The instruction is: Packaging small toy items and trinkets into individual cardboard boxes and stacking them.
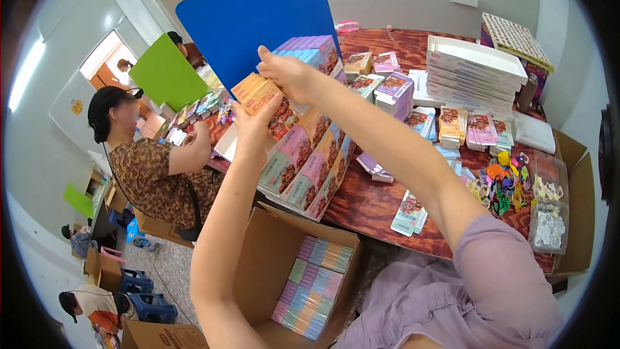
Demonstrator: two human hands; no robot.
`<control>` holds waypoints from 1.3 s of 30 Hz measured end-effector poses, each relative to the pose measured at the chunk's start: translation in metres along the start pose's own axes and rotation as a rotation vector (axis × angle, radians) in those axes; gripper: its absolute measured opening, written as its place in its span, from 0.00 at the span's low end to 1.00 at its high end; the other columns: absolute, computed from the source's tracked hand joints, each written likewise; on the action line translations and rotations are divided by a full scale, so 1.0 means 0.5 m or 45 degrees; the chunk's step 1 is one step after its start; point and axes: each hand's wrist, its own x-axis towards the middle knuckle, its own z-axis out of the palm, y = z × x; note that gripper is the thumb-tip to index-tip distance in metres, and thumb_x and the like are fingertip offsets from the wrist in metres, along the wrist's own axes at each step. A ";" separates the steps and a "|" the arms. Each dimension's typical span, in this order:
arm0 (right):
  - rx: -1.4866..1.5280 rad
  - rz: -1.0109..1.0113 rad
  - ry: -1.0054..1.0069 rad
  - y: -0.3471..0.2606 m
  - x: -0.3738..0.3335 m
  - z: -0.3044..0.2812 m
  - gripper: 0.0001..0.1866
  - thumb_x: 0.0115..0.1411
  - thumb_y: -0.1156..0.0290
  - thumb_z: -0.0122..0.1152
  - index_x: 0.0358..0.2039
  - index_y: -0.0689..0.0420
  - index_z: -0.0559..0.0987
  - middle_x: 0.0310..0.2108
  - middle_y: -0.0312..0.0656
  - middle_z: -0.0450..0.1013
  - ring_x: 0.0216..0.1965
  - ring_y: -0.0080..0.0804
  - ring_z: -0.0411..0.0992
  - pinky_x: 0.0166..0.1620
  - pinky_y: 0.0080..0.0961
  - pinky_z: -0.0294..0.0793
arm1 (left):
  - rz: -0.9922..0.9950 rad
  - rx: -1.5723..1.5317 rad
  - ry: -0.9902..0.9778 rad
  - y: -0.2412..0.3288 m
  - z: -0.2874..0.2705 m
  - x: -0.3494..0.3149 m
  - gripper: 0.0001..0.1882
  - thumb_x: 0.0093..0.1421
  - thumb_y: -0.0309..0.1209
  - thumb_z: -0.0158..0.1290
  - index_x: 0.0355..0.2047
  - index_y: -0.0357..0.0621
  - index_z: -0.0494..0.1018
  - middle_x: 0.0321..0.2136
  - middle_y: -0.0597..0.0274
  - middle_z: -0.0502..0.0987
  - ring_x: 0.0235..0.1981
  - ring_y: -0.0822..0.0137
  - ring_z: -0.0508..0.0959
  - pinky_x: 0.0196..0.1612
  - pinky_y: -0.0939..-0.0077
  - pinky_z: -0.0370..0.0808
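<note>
My left hand (pixel 257 123) is closed around a small row of yellow-orange boxes (pixel 254 90), held up above a tall stack of colourful boxes (pixel 303 161). At the far end of that row is my right hand (pixel 290 76), its thumb raised and its palm side against the boxes; its other fingers are partly hidden. The stack has pink, green, orange and purple boxes in layers and stands at the table's left edge. Below it, an open carton (pixel 248 262) contains rows of pastel boxes (pixel 313 284).
On the wood-patterned table (pixel 361 200) are piles of cards (pixel 394 94), stacked white trays (pixel 475 68), colourful small pieces (pixel 504 181) and a clear plastic box (pixel 549 220). A blue board (pixel 258 13) rises behind the stack. A co-worker (pixel 155 148) works at the left.
</note>
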 end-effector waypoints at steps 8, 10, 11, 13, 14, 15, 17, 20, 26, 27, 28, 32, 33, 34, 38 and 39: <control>-1.440 -1.152 0.380 0.118 -0.169 -0.053 0.28 0.58 0.68 0.61 0.57 0.64 0.67 0.45 0.53 0.74 0.46 0.47 0.73 0.51 0.41 0.66 | 0.052 0.096 -0.050 0.025 0.009 0.002 0.15 0.58 0.35 0.62 0.44 0.41 0.78 0.32 0.66 0.81 0.29 0.74 0.81 0.30 0.76 0.75; -1.397 -1.128 0.399 0.127 -0.174 -0.060 0.29 0.56 0.69 0.62 0.57 0.64 0.66 0.44 0.53 0.74 0.45 0.48 0.72 0.49 0.42 0.66 | 0.122 0.176 -0.045 0.024 0.011 0.012 0.16 0.58 0.35 0.62 0.43 0.40 0.78 0.33 0.65 0.82 0.30 0.74 0.81 0.31 0.77 0.76; -1.354 -1.104 0.413 0.127 -0.174 -0.059 0.30 0.55 0.69 0.63 0.57 0.63 0.66 0.43 0.52 0.74 0.45 0.50 0.72 0.47 0.42 0.66 | 0.190 0.255 -0.037 0.023 0.009 0.016 0.16 0.58 0.36 0.62 0.43 0.39 0.79 0.34 0.63 0.82 0.31 0.74 0.81 0.32 0.77 0.76; -1.405 -1.057 0.415 0.115 -0.174 -0.050 0.29 0.54 0.69 0.64 0.55 0.63 0.67 0.42 0.51 0.74 0.44 0.48 0.72 0.46 0.41 0.66 | 0.202 0.344 0.001 0.022 0.006 0.022 0.16 0.58 0.36 0.62 0.42 0.39 0.79 0.34 0.62 0.83 0.32 0.73 0.82 0.34 0.77 0.76; -1.461 -1.005 0.421 0.106 -0.172 -0.042 0.29 0.52 0.70 0.65 0.54 0.62 0.68 0.41 0.50 0.74 0.44 0.47 0.72 0.46 0.41 0.65 | 0.211 0.430 0.033 0.021 0.006 0.024 0.16 0.58 0.36 0.62 0.41 0.38 0.79 0.35 0.61 0.83 0.32 0.72 0.82 0.35 0.77 0.76; -1.456 -1.005 0.418 0.101 -0.167 -0.035 0.29 0.52 0.70 0.65 0.54 0.62 0.68 0.41 0.50 0.74 0.44 0.47 0.72 0.46 0.41 0.65 | 0.210 0.433 0.037 0.018 0.004 0.023 0.16 0.58 0.36 0.62 0.41 0.38 0.79 0.35 0.61 0.83 0.32 0.72 0.82 0.35 0.77 0.76; -1.707 -1.284 0.548 0.091 -0.149 -0.019 0.24 0.49 0.70 0.66 0.47 0.59 0.70 0.39 0.47 0.74 0.43 0.45 0.71 0.45 0.39 0.64 | 0.223 0.444 0.058 0.009 -0.006 0.023 0.20 0.61 0.40 0.60 0.45 0.37 0.77 0.36 0.60 0.82 0.35 0.72 0.81 0.35 0.76 0.76; -1.763 -1.246 0.391 0.089 -0.135 -0.006 0.18 0.48 0.70 0.66 0.39 0.56 0.71 0.35 0.44 0.74 0.41 0.43 0.71 0.46 0.40 0.63 | 0.151 0.142 0.131 -0.012 -0.013 0.030 0.25 0.64 0.44 0.55 0.53 0.37 0.71 0.41 0.59 0.79 0.37 0.73 0.78 0.36 0.76 0.75; -1.861 -1.171 0.358 0.105 -0.117 -0.074 0.09 0.50 0.68 0.65 0.29 0.55 0.75 0.30 0.39 0.73 0.41 0.42 0.72 0.46 0.40 0.63 | 0.137 0.283 -0.147 0.003 -0.006 -0.034 0.25 0.66 0.40 0.50 0.57 0.37 0.65 0.45 0.58 0.76 0.37 0.67 0.76 0.39 0.71 0.74; -1.831 -1.086 0.328 0.107 -0.117 -0.080 0.08 0.50 0.68 0.65 0.28 0.55 0.75 0.30 0.39 0.73 0.41 0.41 0.72 0.46 0.40 0.63 | 0.277 0.462 -0.231 -0.002 -0.017 -0.034 0.25 0.64 0.39 0.51 0.56 0.37 0.66 0.44 0.57 0.76 0.38 0.64 0.77 0.39 0.69 0.74; -1.857 -1.033 0.307 0.103 -0.120 -0.081 0.08 0.51 0.67 0.65 0.27 0.55 0.76 0.31 0.39 0.73 0.41 0.41 0.71 0.46 0.40 0.64 | 0.516 0.657 -0.234 0.004 -0.027 -0.020 0.22 0.61 0.37 0.54 0.50 0.33 0.72 0.41 0.50 0.79 0.37 0.58 0.79 0.39 0.65 0.75; -1.885 -1.118 0.317 0.100 -0.139 -0.073 0.07 0.53 0.67 0.64 0.28 0.55 0.77 0.31 0.40 0.72 0.40 0.41 0.70 0.46 0.40 0.64 | 0.436 1.055 -0.122 -0.001 -0.047 -0.017 0.17 0.61 0.37 0.54 0.38 0.31 0.78 0.32 0.44 0.81 0.34 0.49 0.81 0.40 0.64 0.74; -1.915 -1.220 0.376 0.102 -0.148 -0.069 0.07 0.53 0.67 0.63 0.28 0.56 0.77 0.31 0.41 0.72 0.40 0.41 0.69 0.45 0.39 0.64 | 0.437 1.052 -0.129 -0.004 -0.041 -0.017 0.17 0.61 0.37 0.54 0.38 0.31 0.78 0.32 0.44 0.81 0.34 0.49 0.81 0.40 0.64 0.74; -1.942 -1.327 0.432 0.101 -0.157 -0.062 0.06 0.54 0.68 0.63 0.28 0.56 0.77 0.31 0.41 0.72 0.39 0.41 0.69 0.45 0.39 0.64 | 0.429 0.993 -0.128 -0.008 -0.034 -0.020 0.17 0.61 0.37 0.54 0.39 0.31 0.78 0.31 0.46 0.81 0.33 0.52 0.81 0.39 0.65 0.74; -1.797 -1.420 0.345 0.098 -0.183 -0.038 0.06 0.54 0.68 0.62 0.28 0.56 0.77 0.30 0.40 0.71 0.39 0.40 0.68 0.45 0.37 0.65 | 0.242 0.753 -0.230 -0.006 -0.055 -0.008 0.18 0.61 0.38 0.56 0.39 0.33 0.78 0.30 0.53 0.81 0.33 0.63 0.81 0.36 0.71 0.74; -1.826 -1.422 0.286 0.099 -0.184 -0.039 0.06 0.54 0.67 0.62 0.29 0.55 0.77 0.30 0.39 0.72 0.38 0.39 0.69 0.45 0.37 0.64 | 0.245 0.753 -0.232 -0.002 -0.068 -0.005 0.18 0.61 0.38 0.56 0.39 0.33 0.78 0.30 0.53 0.81 0.33 0.63 0.81 0.36 0.71 0.74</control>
